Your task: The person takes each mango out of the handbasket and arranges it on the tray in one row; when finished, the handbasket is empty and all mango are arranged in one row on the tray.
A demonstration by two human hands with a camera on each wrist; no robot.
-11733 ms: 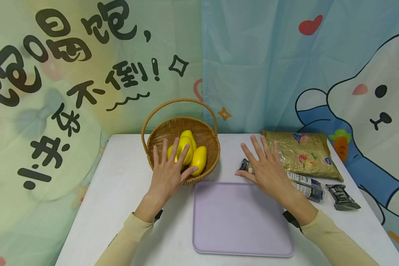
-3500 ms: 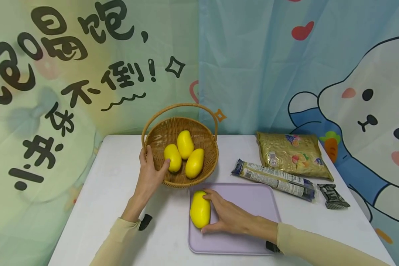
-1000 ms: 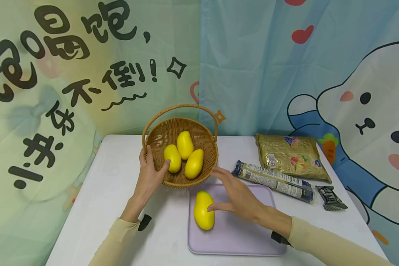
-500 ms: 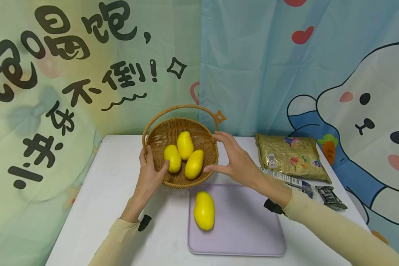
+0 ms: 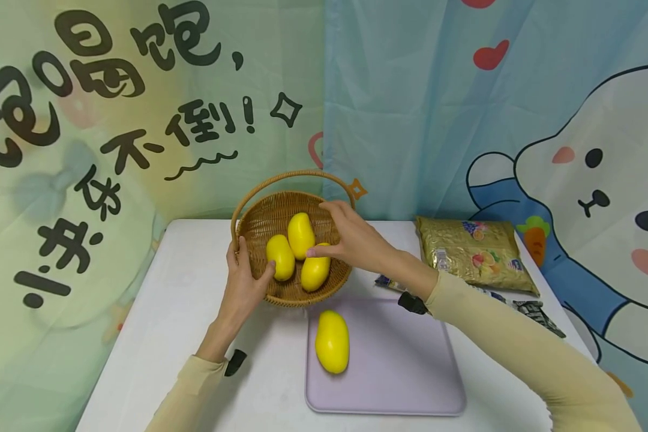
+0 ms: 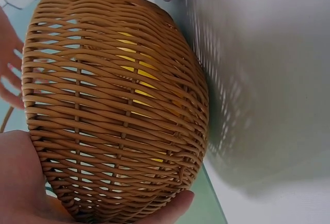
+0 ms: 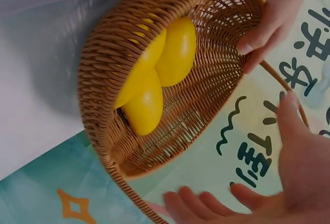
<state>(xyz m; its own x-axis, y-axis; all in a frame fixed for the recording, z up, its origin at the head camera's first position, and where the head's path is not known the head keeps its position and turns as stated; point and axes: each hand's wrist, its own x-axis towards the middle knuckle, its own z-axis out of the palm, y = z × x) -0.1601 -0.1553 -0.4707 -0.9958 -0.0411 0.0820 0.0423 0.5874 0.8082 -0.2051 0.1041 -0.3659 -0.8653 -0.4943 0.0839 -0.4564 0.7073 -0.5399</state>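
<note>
My left hand (image 5: pixel 243 288) grips the left rim of a wicker basket (image 5: pixel 261 216), thumb inside and fingers outside. Three yellow mangoes lie in it: one on the left (image 5: pixel 281 259), one at the back (image 5: pixel 300 234) and one at the front right (image 5: pixel 314 277). Over the basket's right side hovers my right hand (image 5: pixel 359 240), thumb and fingers spread apart, holding nothing. In the right wrist view a gap separates the right hand (image 7: pixel 301 183) from the mangoes (image 7: pixel 144 105). Another mango (image 5: pixel 332 343) rests on the left part of a lilac tray (image 5: pixel 405 378).
A gold snack bag (image 5: pixel 475 255) lies at the back right of the white table (image 5: pixel 194 258). My right arm partly covers a long blue-ended pack (image 5: pixel 390 283) and a small dark packet (image 5: pixel 537 315). A printed curtain (image 5: pixel 378 120) hangs behind the table.
At first all the mangoes were in the basket. My right hand then held one on the tray, let it go, and moved up over the basket. My left hand has stayed on the rim since.
</note>
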